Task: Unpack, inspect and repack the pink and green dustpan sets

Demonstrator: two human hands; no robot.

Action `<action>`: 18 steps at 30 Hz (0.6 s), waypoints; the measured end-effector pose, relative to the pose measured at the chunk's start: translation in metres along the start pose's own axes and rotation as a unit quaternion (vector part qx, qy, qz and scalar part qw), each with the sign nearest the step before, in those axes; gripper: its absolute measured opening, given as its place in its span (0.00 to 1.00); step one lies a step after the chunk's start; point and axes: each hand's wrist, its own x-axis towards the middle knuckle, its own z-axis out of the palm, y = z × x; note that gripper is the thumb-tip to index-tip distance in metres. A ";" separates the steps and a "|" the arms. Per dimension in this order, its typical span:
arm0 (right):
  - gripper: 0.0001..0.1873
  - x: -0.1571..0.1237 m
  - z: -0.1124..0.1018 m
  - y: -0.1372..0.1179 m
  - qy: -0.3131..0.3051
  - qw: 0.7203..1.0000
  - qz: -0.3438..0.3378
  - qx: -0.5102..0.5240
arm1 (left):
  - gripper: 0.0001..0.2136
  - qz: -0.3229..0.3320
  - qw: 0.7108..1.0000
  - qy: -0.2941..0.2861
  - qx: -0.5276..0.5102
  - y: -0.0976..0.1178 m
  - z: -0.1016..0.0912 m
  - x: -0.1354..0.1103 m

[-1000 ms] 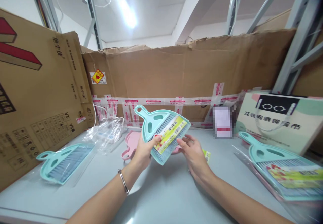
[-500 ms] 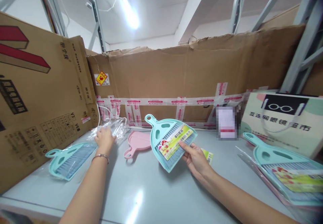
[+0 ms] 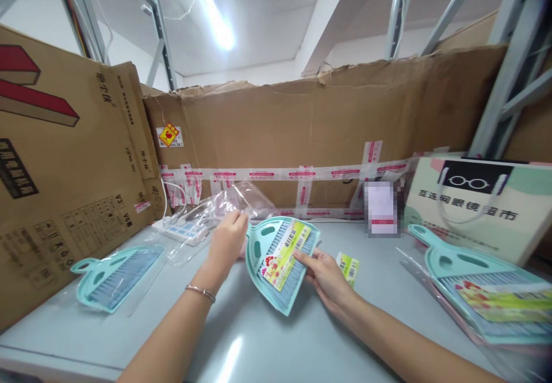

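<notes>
My right hand (image 3: 325, 274) grips the lower right edge of a turquoise dustpan (image 3: 259, 245), thumb over the card. A blue-bristled brush (image 3: 297, 282) lies in the pan under a green and yellow label card (image 3: 284, 256). My left hand (image 3: 228, 239) is closed on a clear plastic bag (image 3: 241, 196), beside the dustpan's handle end, which it partly hides. A pink dustpan behind them is almost wholly covered. Just right of the held pan lies a second label card (image 3: 348, 268) on the table.
Another turquoise dustpan with brush (image 3: 116, 279) lies at left in clear plastic. A packaged dustpan set (image 3: 487, 279) lies at right before a paper gift bag (image 3: 470, 199). A white power strip (image 3: 183, 230) sits at the back left. Cardboard boxes (image 3: 336, 118) wall the grey table (image 3: 259, 343).
My left hand has moved right from the back of the table to the dustpan, drawing the plastic bag with it and uncovering the power strip. The held dustpan has lowered and turned slightly.
</notes>
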 end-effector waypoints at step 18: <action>0.11 0.009 -0.005 0.005 0.022 0.992 0.011 0.125 | 0.13 0.031 0.997 -0.013 -0.064 0.025 -0.009 -0.008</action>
